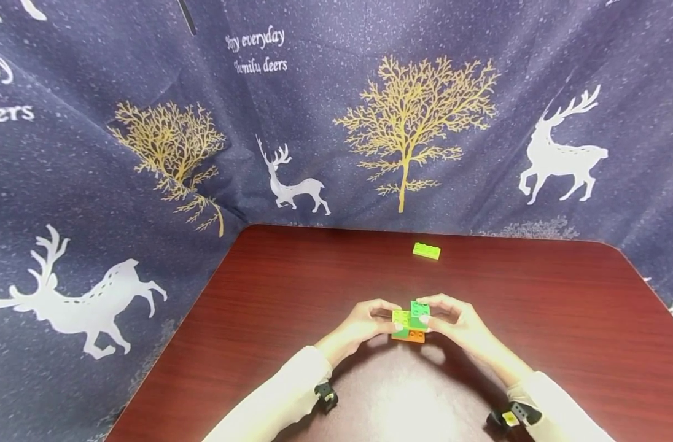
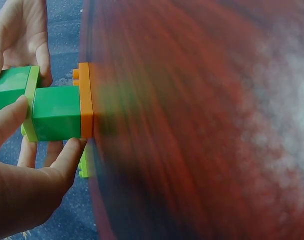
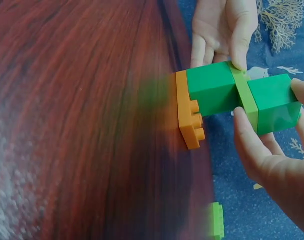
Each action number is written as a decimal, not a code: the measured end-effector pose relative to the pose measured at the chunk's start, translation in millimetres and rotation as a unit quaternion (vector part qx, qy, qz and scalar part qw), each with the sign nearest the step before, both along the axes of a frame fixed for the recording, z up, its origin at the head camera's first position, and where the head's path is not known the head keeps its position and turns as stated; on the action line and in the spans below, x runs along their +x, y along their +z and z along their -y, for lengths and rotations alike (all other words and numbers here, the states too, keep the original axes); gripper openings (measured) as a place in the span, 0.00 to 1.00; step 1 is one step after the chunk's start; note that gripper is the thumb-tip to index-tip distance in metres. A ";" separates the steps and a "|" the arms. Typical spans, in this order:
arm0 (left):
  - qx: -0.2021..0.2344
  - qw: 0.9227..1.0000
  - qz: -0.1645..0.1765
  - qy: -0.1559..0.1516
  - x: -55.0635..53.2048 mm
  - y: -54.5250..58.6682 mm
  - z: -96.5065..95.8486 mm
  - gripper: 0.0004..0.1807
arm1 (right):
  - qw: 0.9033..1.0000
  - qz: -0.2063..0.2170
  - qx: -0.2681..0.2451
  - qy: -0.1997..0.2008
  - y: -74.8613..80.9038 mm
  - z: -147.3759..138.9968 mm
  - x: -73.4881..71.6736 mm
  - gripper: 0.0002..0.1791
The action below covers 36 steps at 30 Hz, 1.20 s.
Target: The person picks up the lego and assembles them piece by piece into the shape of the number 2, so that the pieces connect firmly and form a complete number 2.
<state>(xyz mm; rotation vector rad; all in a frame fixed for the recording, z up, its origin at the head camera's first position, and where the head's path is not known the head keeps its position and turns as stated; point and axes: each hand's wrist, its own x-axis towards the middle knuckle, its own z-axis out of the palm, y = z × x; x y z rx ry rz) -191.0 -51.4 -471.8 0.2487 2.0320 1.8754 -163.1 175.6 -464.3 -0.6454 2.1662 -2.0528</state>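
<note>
A small stack of toy building bricks stands on the table in front of me. At the bottom lies a flat orange brick [image 1: 417,336], its studs showing on the right half. A lower green brick [image 2: 57,114] sits on its left half, with a flat lime brick [image 3: 245,97] across the top. Over the lime brick's right end is an upper green brick [image 3: 276,102]. My left hand [image 1: 368,320] pinches the stack's left side at the lime brick and the lower green brick. From the right, my right hand [image 1: 457,321] grips the upper green brick, a fingertip by the lime one.
Another flat lime brick [image 1: 427,250] lies alone near the far edge of the dark red table [image 1: 314,264]. A blue cloth [image 1: 452,37] printed with deer and trees hangs behind and to the sides. Glare brightens the table's near part.
</note>
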 end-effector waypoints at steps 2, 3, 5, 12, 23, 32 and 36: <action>-0.001 1.000 -0.002 0.002 0.3 0.1 0.5 0.19 | 1.000 0.003 -0.002 0.002 -0.2 0.5 -0.2 0.20; -0.001 1.000 -0.002 0.003 0.6 0.1 0.6 0.19 | 1.000 0.004 -0.002 0.002 -0.6 0.4 -0.4 0.20; 0.002 1.000 -0.001 0.002 1.0 -0.1 0.4 0.19 | 1.000 0.008 0.000 0.003 -1.4 -0.5 -0.7 0.20; 0.011 1.000 0.005 -0.001 1.7 -0.2 -0.8 0.19 | 0.999 0.005 0.023 0.027 -2.2 -6.5 -2.8 0.20; -0.002 1.000 0.000 -0.001 0.1 0.1 0.1 0.20 | 0.997 -0.048 0.066 0.019 1.3 -6.8 -4.0 0.22; -0.005 1.000 -0.004 -0.005 0.2 2.1 0.5 0.20 | 0.997 -0.029 0.073 0.011 1.5 -7.2 -2.9 0.23; -0.005 1.000 -0.004 -0.005 0.4 1.0 -0.2 0.20 | 0.997 0.004 0.076 0.005 4.7 -10.8 -0.1 0.23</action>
